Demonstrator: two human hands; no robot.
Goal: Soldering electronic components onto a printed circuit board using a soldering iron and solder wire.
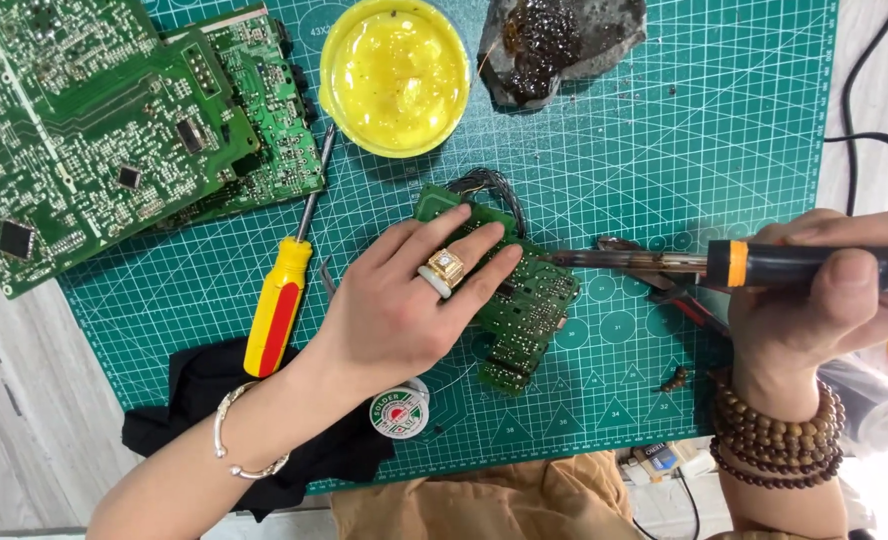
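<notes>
My left hand [409, 295], wearing two rings and a silver bangle, lies flat on a small green circuit board [529, 305] in the middle of the green cutting mat [664, 140], fingers spread and pressing it down. My right hand [829, 290], with brown bead bracelets on the wrist, grips a soldering iron [764, 265] with a black and orange handle. Its metal tip points left and meets the board just beyond my left fingertips. A bundle of dark wires [489, 185] leaves the board's top edge.
A yellow tub of flux paste [394, 70] and a dirty sponge pad [559, 40] sit at the top. Large green circuit boards [94, 130] lie top left. A yellow and red screwdriver [279, 305], a solder spool [400, 412], black cloth [204, 400] and pliers [679, 290] lie nearby.
</notes>
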